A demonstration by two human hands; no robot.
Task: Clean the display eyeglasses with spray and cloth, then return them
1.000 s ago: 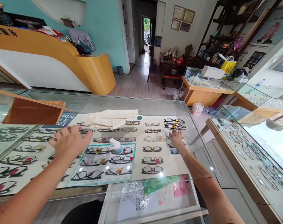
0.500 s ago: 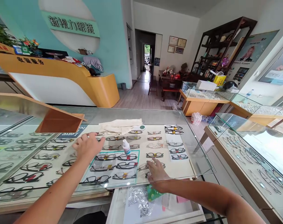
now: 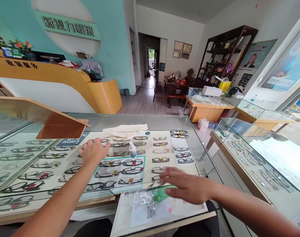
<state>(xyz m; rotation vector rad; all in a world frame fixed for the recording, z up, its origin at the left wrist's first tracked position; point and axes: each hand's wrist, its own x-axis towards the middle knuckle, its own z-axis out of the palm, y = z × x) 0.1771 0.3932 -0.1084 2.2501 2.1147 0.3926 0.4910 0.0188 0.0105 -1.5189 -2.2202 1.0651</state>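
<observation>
My left hand lies on the glass counter top, fingers spread and lightly curled, with nothing in it. It rests above rows of eyeglass frames inside the case. A small white bottle stands on the glass just right of that hand. My right hand hovers flat at the counter's near edge, fingers stretched to the left over a green packet and a plastic-wrapped sheet with a QR code. A cream cloth lies at the far side of the glass.
A slanted wooden stand sits on the counter at the left. A second glass case of frames stands to the right across a narrow gap. An orange reception desk and a dark shelf unit lie beyond.
My right hand has drawn back from the far right rows of frames to the counter's near edge. My left hand has shifted a little right. The view has tilted up.
</observation>
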